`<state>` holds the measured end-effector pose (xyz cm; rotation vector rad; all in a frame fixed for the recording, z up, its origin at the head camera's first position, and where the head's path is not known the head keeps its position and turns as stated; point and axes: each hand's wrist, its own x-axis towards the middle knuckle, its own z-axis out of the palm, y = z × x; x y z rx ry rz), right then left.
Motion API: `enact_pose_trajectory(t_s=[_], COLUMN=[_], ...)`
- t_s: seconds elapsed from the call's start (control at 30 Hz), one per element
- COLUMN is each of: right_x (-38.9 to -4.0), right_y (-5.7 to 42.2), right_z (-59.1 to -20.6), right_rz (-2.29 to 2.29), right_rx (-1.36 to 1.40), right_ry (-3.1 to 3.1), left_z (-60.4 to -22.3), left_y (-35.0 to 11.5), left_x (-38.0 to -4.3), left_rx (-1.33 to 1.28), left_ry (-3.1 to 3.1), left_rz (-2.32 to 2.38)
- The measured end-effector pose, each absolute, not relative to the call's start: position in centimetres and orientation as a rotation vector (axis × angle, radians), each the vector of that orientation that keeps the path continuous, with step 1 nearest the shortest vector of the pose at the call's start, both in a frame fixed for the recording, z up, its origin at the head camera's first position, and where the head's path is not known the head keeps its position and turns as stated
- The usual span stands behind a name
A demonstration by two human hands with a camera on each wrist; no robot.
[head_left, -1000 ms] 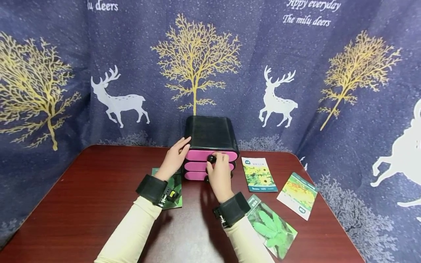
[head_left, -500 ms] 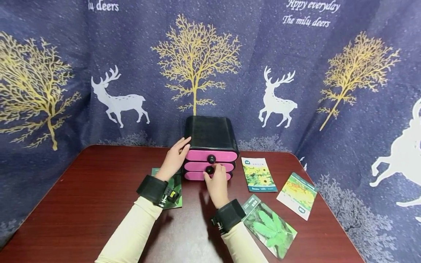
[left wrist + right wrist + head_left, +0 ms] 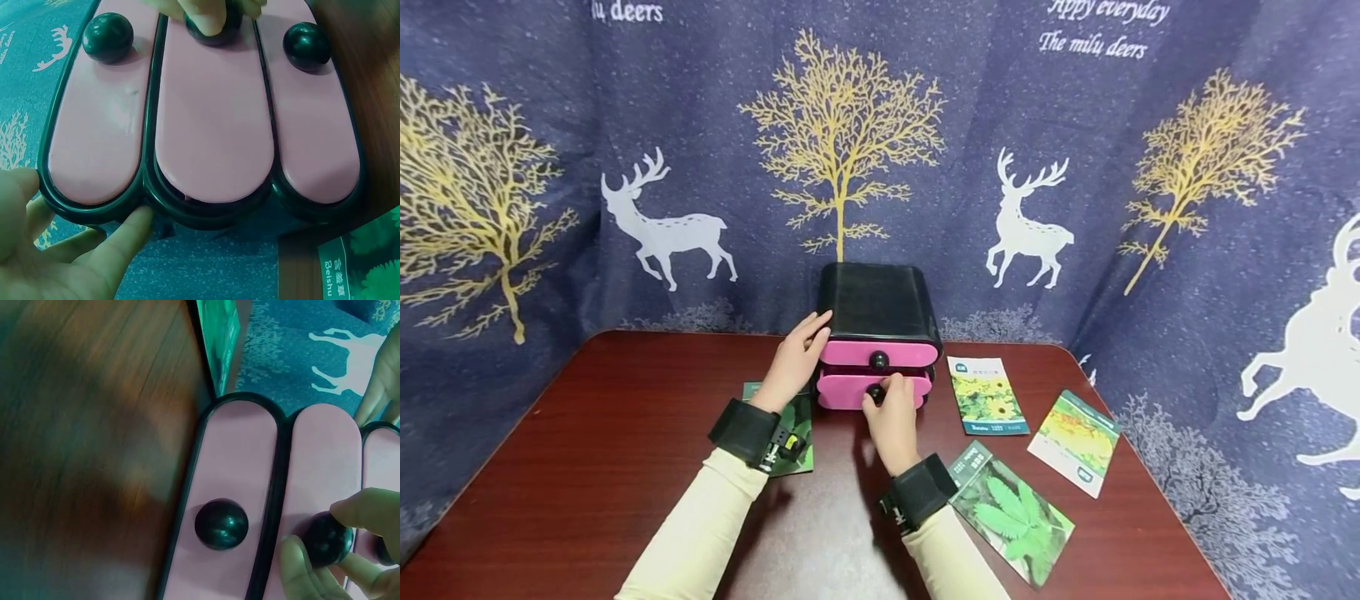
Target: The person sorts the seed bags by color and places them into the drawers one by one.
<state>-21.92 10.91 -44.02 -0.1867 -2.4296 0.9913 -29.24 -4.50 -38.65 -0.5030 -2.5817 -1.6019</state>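
Observation:
A small black drawer cabinet [image 3: 880,300] with pink drawer fronts and round black knobs stands toward the back of the table. My right hand [image 3: 895,425] pinches the black knob [image 3: 328,540] of the middle drawer between thumb and fingers. That middle drawer [image 3: 215,125] sticks out a little, and in the head view its front hides the bottom drawer. The top drawer [image 3: 846,353] sits flush. With fingers extended, my left hand [image 3: 790,367] rests against the cabinet's left side, fingertips at the top edge and frame.
Right of the cabinet lie a yellow-flower packet [image 3: 988,400], an orange-flower packet [image 3: 1078,437] and a green-leaf packet [image 3: 1018,521]. Another green packet [image 3: 801,433] lies partly under my left wrist. A dark blue deer-print curtain [image 3: 700,83] hangs behind the table [image 3: 625,433].
My right hand has moved down from the top knob to the middle knob. The middle drawer has come out slightly toward me. The left hand has stayed put.

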Motion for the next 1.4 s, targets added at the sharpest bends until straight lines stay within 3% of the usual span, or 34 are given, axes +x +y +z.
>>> enact_pose_trajectory(t_s=[1.4], right_x=[-14.5], right_y=[10.5], right_z=[-43.8], right_rz=[1.0], right_rx=[-0.213], right_ry=[-2.477], left_z=[-38.6], left_y=[-4.7], left_x=[-29.3], left_rx=[-0.538], left_ry=[-2.582], left_rz=[-1.633])
